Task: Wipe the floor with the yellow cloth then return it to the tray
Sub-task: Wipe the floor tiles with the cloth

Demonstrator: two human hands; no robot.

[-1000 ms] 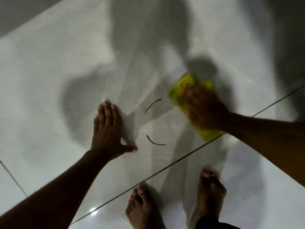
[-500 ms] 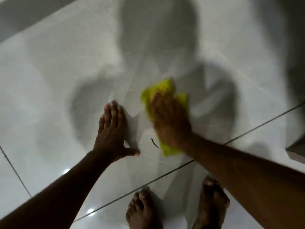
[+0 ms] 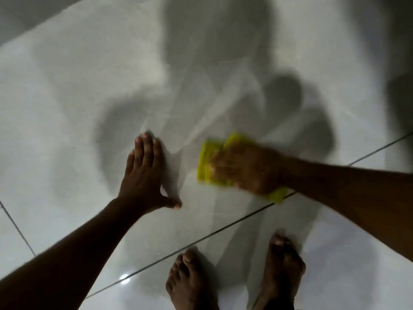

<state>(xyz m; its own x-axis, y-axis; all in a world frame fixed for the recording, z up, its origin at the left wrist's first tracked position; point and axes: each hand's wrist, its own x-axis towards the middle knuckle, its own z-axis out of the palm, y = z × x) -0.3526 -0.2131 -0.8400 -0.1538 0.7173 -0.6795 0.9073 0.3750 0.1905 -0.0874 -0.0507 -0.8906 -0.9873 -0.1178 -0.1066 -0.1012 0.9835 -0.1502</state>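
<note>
Since half a second ago the right hand (image 3: 248, 170) and the yellow cloth (image 3: 209, 163) have swept back out to the person's right, away from the left hand (image 3: 144, 175); the short dark curved mark that sat on the tile between the hands no longer shows. Left hand and both feet unchanged. Nearest the camera: two bare feet, left foot (image 3: 190, 280) and right foot (image 3: 282, 269), standing on the glossy white floor (image 3: 67, 90) just on the near side of a dark grout line (image 3: 223, 229) that runs diagonally up to the right. Small bright light reflection (image 3: 124, 277) on the tile near that line, left of the feet. Further out, left hand flat on the tile, palm down, fingers together and straight, thumb splayed toward the right, holding nothing. Right hand at about the same depth, well apart from the left, palm pressed down on the cloth; motion-blurred, so cannot tell whether the fingers curl round the fabric or just lie flat on it. Cloth is on the floor under that hand, yellow showing past the fingertips on the left and at the wrist edge, where it touches the grout line. Beyond: shadows of head, arms and hands (image 3: 214, 45) across the tile. Tray not in view.
</note>
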